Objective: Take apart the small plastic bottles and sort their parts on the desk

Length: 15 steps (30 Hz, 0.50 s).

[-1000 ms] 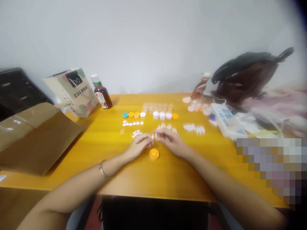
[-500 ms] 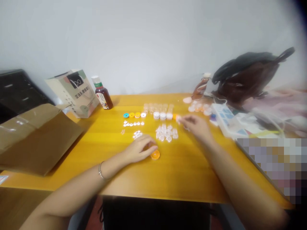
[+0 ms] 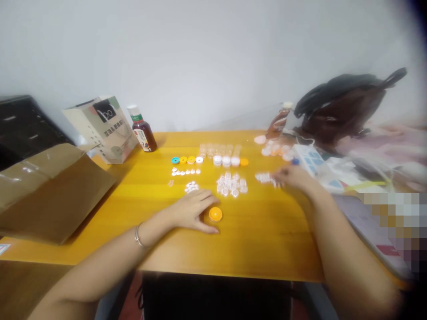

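Note:
My left hand (image 3: 196, 210) rests on the table with thumb and fingers spread beside a round orange cap (image 3: 215, 214), not closed on it. My right hand (image 3: 291, 177) is blurred over the right end of a row of small clear pieces (image 3: 264, 178); its fingertips are too smeared to show whether they hold one. Between the hands lies a cluster of clear plastic pieces (image 3: 230, 185). Behind it stand white caps (image 3: 226, 161) and an orange cap (image 3: 244, 162). A blue cap (image 3: 175, 160), yellow caps (image 3: 191, 160) and small white pieces (image 3: 191, 187) sit further left.
A cardboard box (image 3: 50, 191), a paper bag (image 3: 108, 129) and a dark bottle (image 3: 144, 135) stand on the left. At the right are another bottle (image 3: 278, 121), pale round pieces (image 3: 276, 149), a white tray (image 3: 312, 162) and a dark bag (image 3: 343, 106).
My right hand has moved right and slightly nearer, from the orange cap in the back row to the small clear pieces. My left thumb and fingers have spread apart beside the near orange cap.

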Each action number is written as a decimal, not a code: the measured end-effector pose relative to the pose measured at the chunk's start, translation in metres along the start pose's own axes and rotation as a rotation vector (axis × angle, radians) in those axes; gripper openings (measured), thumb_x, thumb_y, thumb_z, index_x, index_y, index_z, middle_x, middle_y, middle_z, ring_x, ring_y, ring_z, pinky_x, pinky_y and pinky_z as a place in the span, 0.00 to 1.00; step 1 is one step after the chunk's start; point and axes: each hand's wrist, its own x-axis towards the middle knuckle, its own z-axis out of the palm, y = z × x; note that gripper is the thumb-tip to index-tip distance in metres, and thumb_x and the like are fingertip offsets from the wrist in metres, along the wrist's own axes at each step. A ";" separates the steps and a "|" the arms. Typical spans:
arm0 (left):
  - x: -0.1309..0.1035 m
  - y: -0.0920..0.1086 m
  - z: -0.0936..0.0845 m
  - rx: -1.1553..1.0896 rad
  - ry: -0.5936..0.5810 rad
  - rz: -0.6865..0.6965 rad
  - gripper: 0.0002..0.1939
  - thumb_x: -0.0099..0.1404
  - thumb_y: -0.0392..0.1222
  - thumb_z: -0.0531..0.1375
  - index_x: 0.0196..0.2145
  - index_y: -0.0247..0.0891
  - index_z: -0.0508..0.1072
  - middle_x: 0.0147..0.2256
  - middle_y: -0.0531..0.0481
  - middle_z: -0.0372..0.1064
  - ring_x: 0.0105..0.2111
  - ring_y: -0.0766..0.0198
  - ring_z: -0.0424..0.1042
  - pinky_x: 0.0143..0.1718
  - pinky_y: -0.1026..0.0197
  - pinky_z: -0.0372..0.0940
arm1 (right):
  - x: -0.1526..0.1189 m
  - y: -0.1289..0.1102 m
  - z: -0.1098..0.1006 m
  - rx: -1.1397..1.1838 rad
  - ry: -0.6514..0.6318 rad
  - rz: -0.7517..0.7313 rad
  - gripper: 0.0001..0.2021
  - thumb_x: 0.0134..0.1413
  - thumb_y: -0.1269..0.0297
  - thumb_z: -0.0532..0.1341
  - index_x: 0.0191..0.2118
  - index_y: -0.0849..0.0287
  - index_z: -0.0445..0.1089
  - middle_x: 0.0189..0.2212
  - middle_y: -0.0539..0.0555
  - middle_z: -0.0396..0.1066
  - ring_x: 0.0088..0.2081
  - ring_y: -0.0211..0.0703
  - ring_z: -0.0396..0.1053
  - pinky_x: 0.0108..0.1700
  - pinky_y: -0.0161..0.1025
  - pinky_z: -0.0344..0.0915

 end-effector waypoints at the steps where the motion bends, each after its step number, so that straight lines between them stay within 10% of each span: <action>1: 0.000 0.000 0.001 0.005 -0.001 0.004 0.34 0.50 0.64 0.57 0.47 0.37 0.63 0.39 0.44 0.63 0.38 0.57 0.63 0.39 0.58 0.58 | 0.000 0.001 0.000 -0.010 -0.002 0.001 0.10 0.42 0.64 0.60 0.17 0.60 0.65 0.16 0.51 0.67 0.22 0.39 0.65 0.24 0.34 0.58; 15: 0.000 -0.005 0.004 -0.009 0.010 0.019 0.22 0.54 0.57 0.58 0.39 0.38 0.66 0.35 0.47 0.63 0.34 0.62 0.63 0.36 0.60 0.58 | -0.009 -0.017 0.009 0.073 0.161 -0.166 0.08 0.45 0.60 0.59 0.25 0.60 0.67 0.23 0.52 0.70 0.25 0.39 0.66 0.27 0.34 0.59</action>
